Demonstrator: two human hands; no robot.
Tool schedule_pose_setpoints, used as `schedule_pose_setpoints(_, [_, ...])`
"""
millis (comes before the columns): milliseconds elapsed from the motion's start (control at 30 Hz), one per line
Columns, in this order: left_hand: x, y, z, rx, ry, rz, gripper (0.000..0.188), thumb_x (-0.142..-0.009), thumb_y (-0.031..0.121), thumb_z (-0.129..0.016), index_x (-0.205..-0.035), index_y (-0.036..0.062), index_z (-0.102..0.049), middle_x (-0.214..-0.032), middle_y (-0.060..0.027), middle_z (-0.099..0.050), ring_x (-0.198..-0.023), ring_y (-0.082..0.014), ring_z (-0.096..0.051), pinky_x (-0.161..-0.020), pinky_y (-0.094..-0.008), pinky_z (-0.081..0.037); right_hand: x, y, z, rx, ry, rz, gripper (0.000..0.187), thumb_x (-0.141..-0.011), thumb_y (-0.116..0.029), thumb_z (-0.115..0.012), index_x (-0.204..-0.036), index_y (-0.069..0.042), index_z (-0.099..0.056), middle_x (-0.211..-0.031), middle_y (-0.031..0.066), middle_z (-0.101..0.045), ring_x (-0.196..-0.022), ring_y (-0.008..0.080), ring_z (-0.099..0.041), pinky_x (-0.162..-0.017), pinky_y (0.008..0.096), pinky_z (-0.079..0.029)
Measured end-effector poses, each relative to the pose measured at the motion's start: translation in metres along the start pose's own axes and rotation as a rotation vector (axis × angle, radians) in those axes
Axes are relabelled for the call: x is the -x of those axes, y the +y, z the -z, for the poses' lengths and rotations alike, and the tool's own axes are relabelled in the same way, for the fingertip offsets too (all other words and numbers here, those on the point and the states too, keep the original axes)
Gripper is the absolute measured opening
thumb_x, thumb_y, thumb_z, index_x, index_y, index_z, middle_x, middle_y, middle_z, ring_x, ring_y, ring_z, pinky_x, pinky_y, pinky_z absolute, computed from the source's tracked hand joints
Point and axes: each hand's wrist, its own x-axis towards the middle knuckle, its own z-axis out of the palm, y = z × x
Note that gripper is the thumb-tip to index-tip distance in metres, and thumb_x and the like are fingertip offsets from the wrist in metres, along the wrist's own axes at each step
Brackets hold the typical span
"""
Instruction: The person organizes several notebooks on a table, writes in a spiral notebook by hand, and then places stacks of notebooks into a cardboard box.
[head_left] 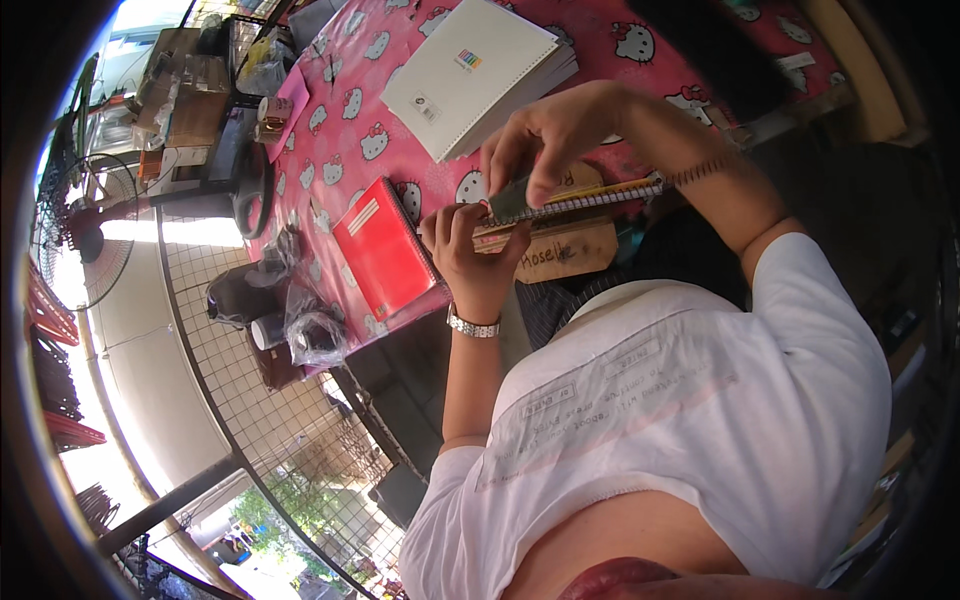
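A spiral-bound notebook (590, 203) is held nearly edge-on in front of my body, its coil along the upper edge. The loose end of the coil (700, 172) sticks out past the notebook's right end. My left hand (468, 250), with a metal watch on the wrist, grips the notebook's left end between fingers and thumb. My right hand (555, 140) reaches over from above, its fingers and thumb bent round a small dark green piece (509, 200) against the coil. What that piece is, I cannot tell. Beneath the notebook is a wooden board (568, 252) with handwriting.
The table has a pink patterned cloth (375, 140). A stack of white-covered, hole-punched books (470, 75) lies beyond my hands, and a red spiral notebook (385, 250) to the left. Plastic bags (312, 330) sit at the table's left edge; a fan (90, 225) stands farther left.
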Motion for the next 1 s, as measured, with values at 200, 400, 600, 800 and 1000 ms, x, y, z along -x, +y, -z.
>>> schedule_pose_setpoints(200, [0.000,0.003,0.001,0.026,-0.005,0.042,0.043,-0.061,0.021,-0.083,-0.093,0.0069,-0.058,-0.087,-0.0093,-0.059,-0.089,-0.0316,-0.053,-0.083,-0.0433,-0.041,-0.012,0.002,0.007,0.156,0.041,-0.191,0.045,-0.072,-0.023,-0.080,-0.110,-0.002,-0.069,-0.120,0.0074,-0.057,-0.111,0.0186,-0.054,-0.096,0.0314,-0.042])
schedule_pose_setpoints(400, [0.005,-0.007,0.016,0.078,-0.090,0.192,0.035,-0.067,0.008,-0.076,-0.096,0.0051,-0.057,-0.101,-0.0140,-0.058,-0.096,-0.0345,-0.053,-0.085,-0.0450,-0.043,-0.024,-0.004,0.007,-0.015,-0.085,0.050,0.052,-0.071,-0.028,-0.082,-0.113,-0.001,-0.068,-0.123,0.0079,-0.056,-0.114,0.0196,-0.053,-0.098,0.0312,-0.041])
schedule_pose_setpoints(600, [-0.002,-0.027,0.032,0.058,-0.183,0.156,0.032,-0.067,0.003,-0.077,-0.095,0.0068,-0.064,-0.109,-0.0129,-0.056,-0.104,-0.0326,-0.052,-0.087,-0.0425,-0.044,-0.036,0.005,0.012,0.049,-0.055,-0.136,0.050,-0.073,-0.022,-0.081,-0.116,-0.002,-0.067,-0.129,0.0084,-0.055,-0.116,0.0207,-0.053,-0.100,0.0318,-0.041])
schedule_pose_setpoints(800, [-0.002,-0.037,0.028,0.384,-0.243,0.316,0.027,-0.069,-0.004,-0.075,-0.093,0.0040,-0.064,-0.096,-0.0075,-0.058,-0.081,-0.0167,-0.060,-0.063,-0.0262,-0.049,-0.035,0.004,0.006,-0.138,-0.110,0.124,0.049,-0.071,-0.022,-0.082,-0.114,-0.002,-0.068,-0.132,0.0121,-0.053,-0.121,0.0222,-0.051,-0.101,0.0337,-0.040])
schedule_pose_setpoints(1000, [-0.003,-0.043,0.019,0.603,-0.226,0.321,0.028,-0.069,-0.012,-0.072,-0.093,0.0000,-0.062,-0.093,-0.0057,-0.058,-0.081,-0.0125,-0.059,-0.062,-0.0240,-0.050,-0.022,-0.001,0.002,0.033,-0.013,-0.007,0.048,-0.072,-0.029,-0.080,-0.113,-0.005,-0.069,-0.133,0.0100,-0.052,-0.120,0.0207,-0.051,-0.100,0.0337,-0.040])
